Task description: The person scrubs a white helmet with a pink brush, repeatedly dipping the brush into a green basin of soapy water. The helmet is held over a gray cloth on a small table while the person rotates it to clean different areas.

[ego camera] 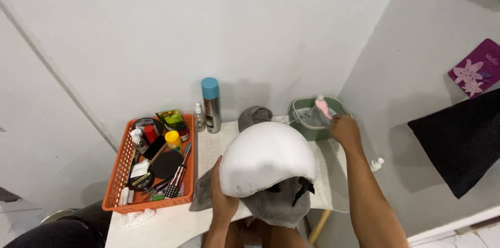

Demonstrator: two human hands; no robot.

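both hands gripping: left hand (225, 202) on white helmet (265, 158), fingers hidden; right hand (345, 129) pink brush (323, 106).

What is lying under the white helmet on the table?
A grey cloth lies under the white helmet, spread toward the table edge. The left hand steadies the helmet. Dark straps hang below it. The helmet covers its own inside and most of the cloth.
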